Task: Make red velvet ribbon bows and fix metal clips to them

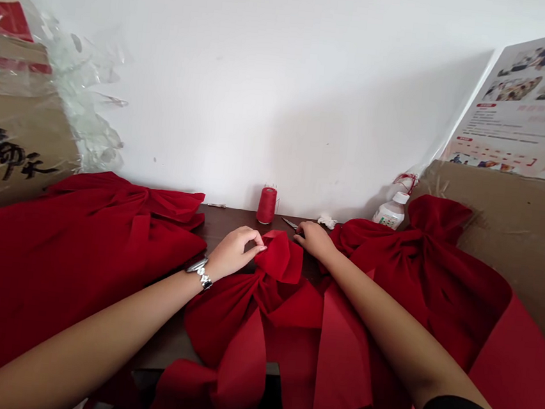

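Observation:
A large red fabric bow (262, 313) lies on the dark table (225, 222) in front of me. My left hand (235, 251), with a watch on the wrist, pinches the bow's upright centre fold (281, 257) from the left. My right hand (312, 239) rests on the table just right of that fold, fingers curled over the handle of small scissors (290, 223); whether it grips them I cannot tell.
A red thread spool (266, 204) stands at the wall behind the hands. Finished red bows are piled at left (80, 244) and right (421, 264). A white bottle (391, 211), cardboard boxes (14, 134), clear plastic wrap and a leaning poster (532, 107) line the back.

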Motion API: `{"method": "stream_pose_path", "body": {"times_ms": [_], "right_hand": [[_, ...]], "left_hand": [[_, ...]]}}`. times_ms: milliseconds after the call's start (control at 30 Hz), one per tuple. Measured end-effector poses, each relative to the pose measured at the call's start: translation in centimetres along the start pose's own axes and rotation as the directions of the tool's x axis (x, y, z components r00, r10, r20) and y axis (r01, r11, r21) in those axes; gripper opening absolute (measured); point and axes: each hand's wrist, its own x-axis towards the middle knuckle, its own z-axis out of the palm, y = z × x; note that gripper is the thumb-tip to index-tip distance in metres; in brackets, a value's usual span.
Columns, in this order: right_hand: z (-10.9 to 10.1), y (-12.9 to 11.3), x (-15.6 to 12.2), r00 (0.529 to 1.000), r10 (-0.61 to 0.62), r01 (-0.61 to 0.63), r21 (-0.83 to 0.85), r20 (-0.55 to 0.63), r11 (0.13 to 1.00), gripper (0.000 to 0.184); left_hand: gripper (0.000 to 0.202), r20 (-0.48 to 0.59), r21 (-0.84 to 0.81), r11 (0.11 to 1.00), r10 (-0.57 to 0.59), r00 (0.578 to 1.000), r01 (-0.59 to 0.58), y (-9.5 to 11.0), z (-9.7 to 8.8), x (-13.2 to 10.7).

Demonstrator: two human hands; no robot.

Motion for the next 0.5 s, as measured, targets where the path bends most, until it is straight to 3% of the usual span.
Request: {"method": "stream_pose_path", "body": {"times_ms": [67,167,333,400,500], "right_hand": [[0.3,0.1,0.2,1.0,0.03,-0.03,-0.034,0.003,0.999,0.015],[0.5,0.4,0.5,0.997,0.072,-0.071,-0.071,0.009,0.995,0.021],[0.4,1.3,0.9,0.991,0.126,-0.121,-0.098,0.051,0.988,0.023],[0.2,1.5,0.9,0.989,0.131,-0.124,-0.096,0.074,0.988,0.025],[-0.1,1.6,0.8,0.986,0.141,-0.132,-0.095,0.087,0.987,0.025]], "left_hand": [[0.012,-0.055,0.062,0.987,0.155,0.986,-0.151,0.3,-0.2,-0.1],[0.012,-0.055,0.027,0.944,0.329,0.943,-0.328,0.8,-0.5,-0.4],[0.011,-0.04,-0.112,0.882,0.456,0.889,-0.458,2.3,-1.4,-0.6],[0.011,0.052,-0.173,0.869,0.477,0.877,-0.463,2.9,-1.9,-0.6],[0.014,0.267,-0.269,0.893,0.428,0.863,-0.36,3.0,-2.4,-0.4]]}}
